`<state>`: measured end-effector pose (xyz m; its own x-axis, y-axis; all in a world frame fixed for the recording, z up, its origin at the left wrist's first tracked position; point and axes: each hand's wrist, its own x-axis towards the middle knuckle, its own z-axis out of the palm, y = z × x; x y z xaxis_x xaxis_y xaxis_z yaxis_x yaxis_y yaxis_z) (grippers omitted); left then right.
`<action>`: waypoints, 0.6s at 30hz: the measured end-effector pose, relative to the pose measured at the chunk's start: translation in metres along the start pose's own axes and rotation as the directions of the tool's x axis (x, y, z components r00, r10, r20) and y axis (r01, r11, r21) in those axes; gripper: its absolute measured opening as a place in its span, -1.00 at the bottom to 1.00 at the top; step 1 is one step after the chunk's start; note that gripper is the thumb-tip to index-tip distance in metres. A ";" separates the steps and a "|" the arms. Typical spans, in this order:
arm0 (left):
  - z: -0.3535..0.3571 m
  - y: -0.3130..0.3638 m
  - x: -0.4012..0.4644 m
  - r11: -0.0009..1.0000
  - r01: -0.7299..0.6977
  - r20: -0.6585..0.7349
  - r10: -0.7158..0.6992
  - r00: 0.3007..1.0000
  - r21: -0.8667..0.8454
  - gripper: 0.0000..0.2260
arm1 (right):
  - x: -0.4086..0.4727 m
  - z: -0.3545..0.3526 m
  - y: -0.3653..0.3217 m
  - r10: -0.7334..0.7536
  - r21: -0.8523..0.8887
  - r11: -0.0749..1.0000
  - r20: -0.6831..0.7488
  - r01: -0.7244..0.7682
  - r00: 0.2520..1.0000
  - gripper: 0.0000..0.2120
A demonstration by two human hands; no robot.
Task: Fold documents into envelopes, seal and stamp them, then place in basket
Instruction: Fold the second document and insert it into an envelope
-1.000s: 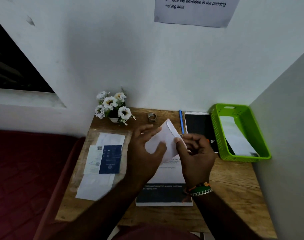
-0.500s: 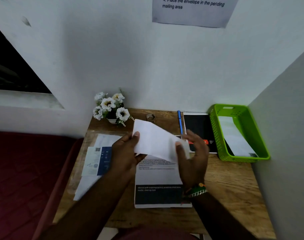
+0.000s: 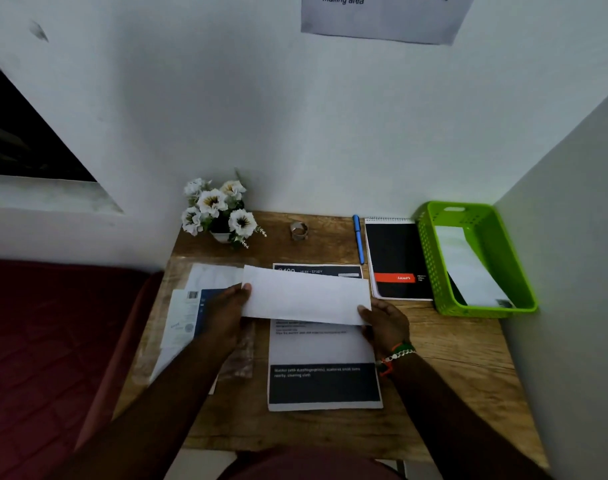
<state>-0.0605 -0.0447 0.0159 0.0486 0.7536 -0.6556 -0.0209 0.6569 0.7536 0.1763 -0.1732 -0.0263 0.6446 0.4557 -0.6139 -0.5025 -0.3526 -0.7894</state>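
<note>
Envelope [image 3: 306,295] sits level between left hand [image 3: 226,311] and right hand [image 3: 385,323], each pinching an end, above the printed document [image 3: 323,355] on the surface [image 3: 451,358]. Step looks like readying it; next, the sheet needs folding. Basket [image 3: 430,258] waits right.

Bare forearms, no sleeves; the right hand [image 3: 385,323] wears orange, green and white beaded bracelets [image 3: 396,356] at the wrist; the left hand [image 3: 223,313] is unadorned.

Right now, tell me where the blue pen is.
In the head view, the blue pen lies at the back of the desk, right of centre, just left of the black notebook and right of the small metal ring.
</note>
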 end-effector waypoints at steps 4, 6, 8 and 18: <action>-0.003 -0.013 0.012 0.913 -0.181 -0.103 0.233 0.967 0.365 -0.73 | 0.006 0.002 0.006 -0.174 -0.238 0.959 -0.073 0.152 0.982 -0.79; -0.005 -0.018 0.016 0.826 -0.234 -0.110 0.334 0.936 0.513 -0.73 | 0.008 0.003 0.011 -0.263 -0.401 0.892 -0.086 0.208 0.961 -0.77; -0.007 -0.025 0.024 0.709 -0.291 -0.097 0.452 0.887 0.643 -0.72 | 0.008 0.006 0.014 -0.326 -0.496 0.831 -0.072 0.250 0.943 -0.76; 0.001 -0.073 0.037 -0.093 -0.590 0.562 0.452 0.693 0.802 -0.37 | 0.009 0.006 0.023 -0.584 -0.799 0.232 0.342 0.555 0.736 -0.65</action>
<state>-0.0561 -0.0642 -0.0632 0.5854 0.8061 -0.0868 0.7742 -0.5240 0.3550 0.1679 -0.1724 -0.0500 0.5710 0.8209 0.0102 0.7017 -0.4816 -0.5251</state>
